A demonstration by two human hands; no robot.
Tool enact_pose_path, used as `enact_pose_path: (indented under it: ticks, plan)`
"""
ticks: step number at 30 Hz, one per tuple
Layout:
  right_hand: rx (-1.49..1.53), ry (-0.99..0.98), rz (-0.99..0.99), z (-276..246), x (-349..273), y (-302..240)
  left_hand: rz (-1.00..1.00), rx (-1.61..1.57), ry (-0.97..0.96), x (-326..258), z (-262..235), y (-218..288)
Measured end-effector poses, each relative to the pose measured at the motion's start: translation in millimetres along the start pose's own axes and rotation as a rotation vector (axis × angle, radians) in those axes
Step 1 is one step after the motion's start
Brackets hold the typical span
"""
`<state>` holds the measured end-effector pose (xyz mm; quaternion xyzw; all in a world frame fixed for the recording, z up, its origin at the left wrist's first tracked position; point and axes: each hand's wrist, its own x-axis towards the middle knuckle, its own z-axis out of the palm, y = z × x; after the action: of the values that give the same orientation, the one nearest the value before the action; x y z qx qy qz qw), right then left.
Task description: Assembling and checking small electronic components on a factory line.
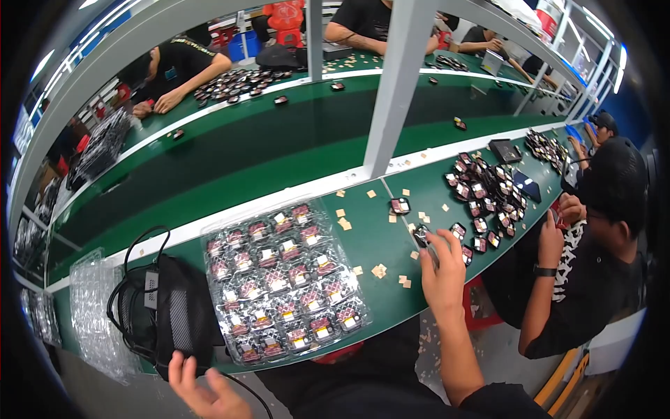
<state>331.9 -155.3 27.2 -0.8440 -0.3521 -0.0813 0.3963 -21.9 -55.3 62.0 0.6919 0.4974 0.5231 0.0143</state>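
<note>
Hands (209,395) (444,276) flank a filled tray (244,218), black mesh item (183,307) alongside.

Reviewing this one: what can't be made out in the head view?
In the head view:
- Right hand: its own fingers partly hide the black piece, so any grip is unclear.
- Left hand: wrist cut off by the lower edge.
- Pile of cases: lower ones hidden by upper ones; count unclear.
- Green belt: partly hidden by the white post.

We hold our bare right forearm (457,353) outstretched, the right hand's (444,279) fingers (440,253) extended and gently bent; our left hand (207,397) (low at the view's edge) is loosely splayed.
</note>
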Motion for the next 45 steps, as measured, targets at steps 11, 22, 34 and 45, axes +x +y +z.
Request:
enact_pose_path:
  ticks: [11,22,34,45]
  plan:
    - [0.066,-0.036,0.05,13.5,-9.7,34.6,-1.233,-0.713,0.378,-80.9,-48.6,-109.9]
    - [0.675,-0.847,0.027,-16.1,-39.7,-37.1,-1.35,-1.026,-1.058,-119.2,-13.9,-8.3]
    - [0.806,-1.226,-0.446,-7.4,-55.6,-64.9,-1.319,-1.713,-1.46,-77.9,30.3,23.0]
    - [0.729,-1.065,-0.413,-17.8,-53.0,-61.7,-1.338,-1.666,-1.463,-71.3,39.0,33.0]
